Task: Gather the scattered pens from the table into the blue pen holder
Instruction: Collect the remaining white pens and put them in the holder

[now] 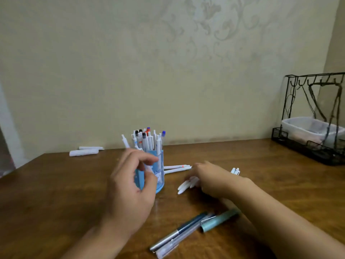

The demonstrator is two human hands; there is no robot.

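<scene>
The blue pen holder [159,176] stands mid-table, packed with several white pens [147,140]. My left hand [130,186] hovers in front of the holder, fingers curled and apart, holding nothing. My right hand [211,178] lies palm down to the holder's right, closed over a bunch of white pens [185,185] on the table. Two more white pens [177,168] lie behind it, next to the holder. Other pen ends [235,171] poke out behind my right wrist. Near the front edge lie a dark blue pen [188,226], a clear pen [179,242] and a teal pen [218,220].
Two rolled white paper pieces [84,152] lie at the back left by the wall. A black wire rack [315,116] holding a white plastic tub [306,128] stands at the back right. The wooden table [56,193] meets the wall behind.
</scene>
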